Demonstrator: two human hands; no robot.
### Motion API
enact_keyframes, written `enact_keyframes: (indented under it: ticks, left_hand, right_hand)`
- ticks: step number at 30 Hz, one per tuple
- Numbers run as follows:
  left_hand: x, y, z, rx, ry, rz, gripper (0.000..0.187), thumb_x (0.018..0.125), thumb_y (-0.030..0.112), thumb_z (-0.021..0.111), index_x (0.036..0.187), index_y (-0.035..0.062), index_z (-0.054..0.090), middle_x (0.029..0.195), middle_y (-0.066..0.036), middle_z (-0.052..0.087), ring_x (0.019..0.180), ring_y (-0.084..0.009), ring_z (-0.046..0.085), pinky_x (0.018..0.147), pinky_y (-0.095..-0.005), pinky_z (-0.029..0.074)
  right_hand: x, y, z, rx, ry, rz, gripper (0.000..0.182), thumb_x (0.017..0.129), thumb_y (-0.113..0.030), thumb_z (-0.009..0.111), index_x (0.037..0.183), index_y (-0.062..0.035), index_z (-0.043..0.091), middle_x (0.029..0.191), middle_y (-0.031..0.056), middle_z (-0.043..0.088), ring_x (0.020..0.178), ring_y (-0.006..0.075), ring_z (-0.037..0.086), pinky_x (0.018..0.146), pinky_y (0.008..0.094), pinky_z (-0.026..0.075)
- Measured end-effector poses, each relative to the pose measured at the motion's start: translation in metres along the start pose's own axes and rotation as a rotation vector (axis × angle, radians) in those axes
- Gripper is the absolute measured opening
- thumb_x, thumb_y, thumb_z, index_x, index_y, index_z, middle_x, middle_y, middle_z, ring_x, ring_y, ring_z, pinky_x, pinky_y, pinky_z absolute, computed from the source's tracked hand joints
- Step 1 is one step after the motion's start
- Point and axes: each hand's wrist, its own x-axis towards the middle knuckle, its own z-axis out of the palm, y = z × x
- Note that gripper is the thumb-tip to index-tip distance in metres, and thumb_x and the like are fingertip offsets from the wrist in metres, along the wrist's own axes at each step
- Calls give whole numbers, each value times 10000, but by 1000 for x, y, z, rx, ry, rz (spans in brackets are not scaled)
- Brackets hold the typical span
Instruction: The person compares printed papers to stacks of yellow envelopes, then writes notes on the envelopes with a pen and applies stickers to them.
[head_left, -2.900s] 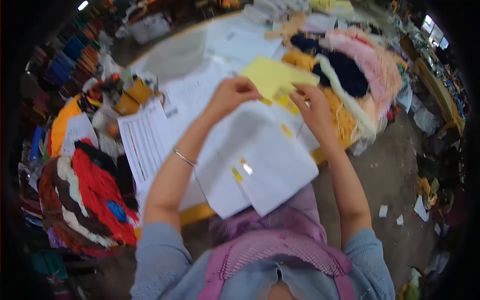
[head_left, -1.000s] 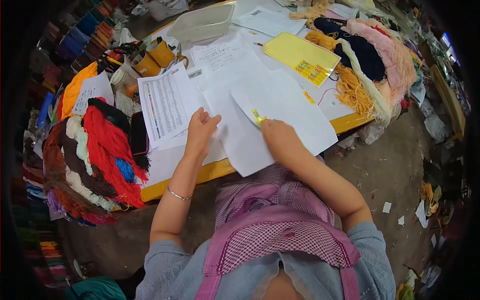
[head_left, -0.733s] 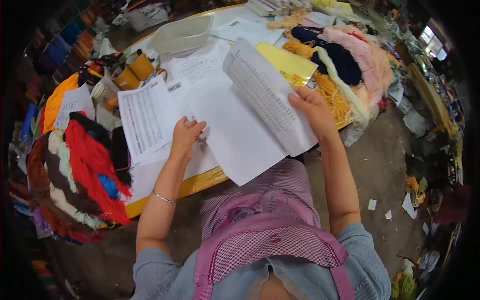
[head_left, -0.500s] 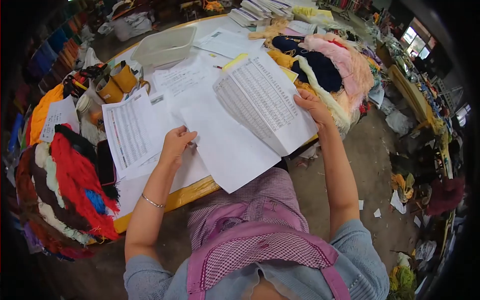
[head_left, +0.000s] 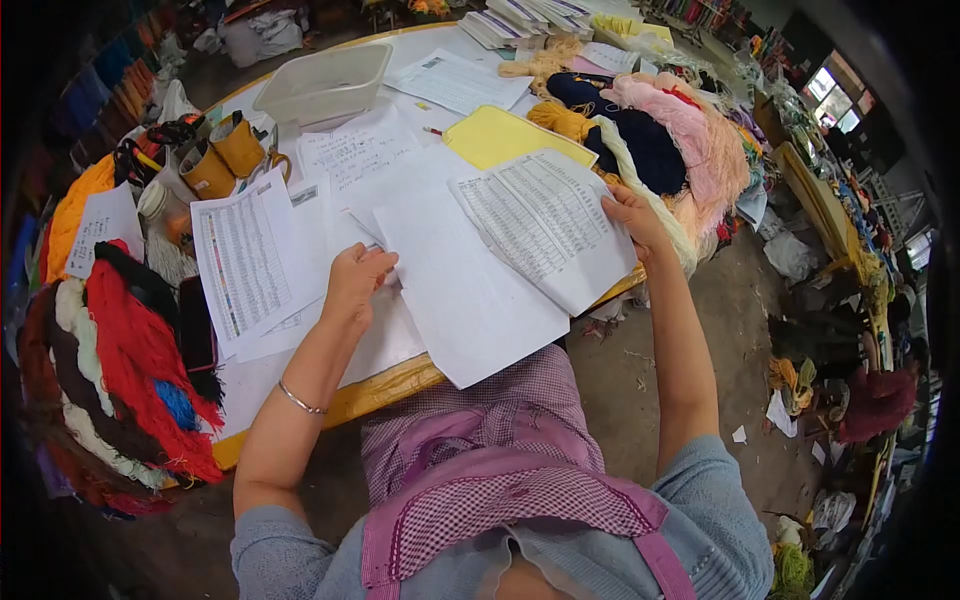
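Observation:
A sheet printed with a table lies tilted at the table's front, its right edge pinched in my right hand. My left hand pinches the left edge of a blank white sheet that overlaps it and sticks out past the table edge. Behind them lies a yellow pad. Handwritten pages are spread further back. Left of my left hand rests another printed chart with a coloured column.
Yarn skeins in red, brown and white fill the left, with pink and navy ones at right. Mustard cups, a glass jar, a plastic tray and stacked papers stand around. A person in dark red is at far right.
The printed sheet has come down flatter, uncovering more of the yellow pad. My right hand has moved slightly lower. The view has shifted a little.

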Motion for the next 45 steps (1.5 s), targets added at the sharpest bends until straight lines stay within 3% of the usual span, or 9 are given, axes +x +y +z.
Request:
enact_keyframes:
  ticks: [4,6,10,13,24,30,36,40,45]
  left_hand:
    - [8,0,3,52,-58,-9,688,792,124,709,1345,-139,394,1026,-110,626,823,-126,557,671,-250,418]
    - [7,1,15,101,-73,56,217,775,146,699,896,-18,623,765,-41,601,693,-120,512,607,-245,391]
    - [6,8,35,16,-62,14,176,807,112,664,937,13,600,758,-12,576,633,-99,502,558,-233,387]
    - [2,8,53,27,-1,125,200,793,34,614,981,-3,556,731,-2,553,633,-94,529,554,-228,431]
    - [-54,41,67,76,-458,470,525,1008,251,504,1446,10,343,1374,-173,497,1235,-190,486,1037,-299,365]
    - [-42,45,67,-186,-586,215,555,991,303,528,1459,67,343,1290,-126,544,1185,-208,498,1026,-339,371]
    - [1,45,56,90,113,477,910,792,406,764,1448,37,254,1365,-138,467,1273,-243,415,972,-378,418]
    - [17,62,45,-324,-436,309,787,841,395,732,1418,62,313,1387,-80,477,1279,-214,429,1036,-391,372]
    - [12,86,39,-320,-370,573,594,819,228,764,1291,22,469,1250,-63,574,1149,-186,526,1012,-347,392]
  right_hand:
    - [-33,-51,42,-460,167,-398,394,916,-15,539,1307,-61,557,947,15,641,811,73,553,773,230,466]
    - [-69,-88,105,-919,300,-772,454,870,33,527,1309,-76,561,929,36,640,795,106,553,772,237,462]
    - [-79,-54,169,-1298,-10,-684,366,788,46,506,1120,-45,631,1100,169,656,945,357,635,830,435,509]
    - [-69,-4,203,-1467,-242,-444,391,861,-263,634,1068,56,543,988,233,634,911,401,623,798,453,515]
    - [-47,-2,202,-850,-69,-401,471,741,-371,712,921,50,604,864,235,649,820,372,633,699,407,498]
    - [-30,1,176,-380,-136,-172,212,780,-151,677,924,2,657,793,11,635,692,84,568,625,254,458]
    - [-49,-47,174,-105,-141,-322,246,824,-61,651,1058,12,655,900,48,688,742,92,627,688,238,503]
    - [-56,-74,169,171,-252,-419,271,839,-39,679,1104,0,638,978,63,697,809,112,660,742,258,536]
    - [-45,-60,156,94,-140,-528,593,794,-26,720,1330,-10,466,1186,91,622,1041,164,612,914,304,497]
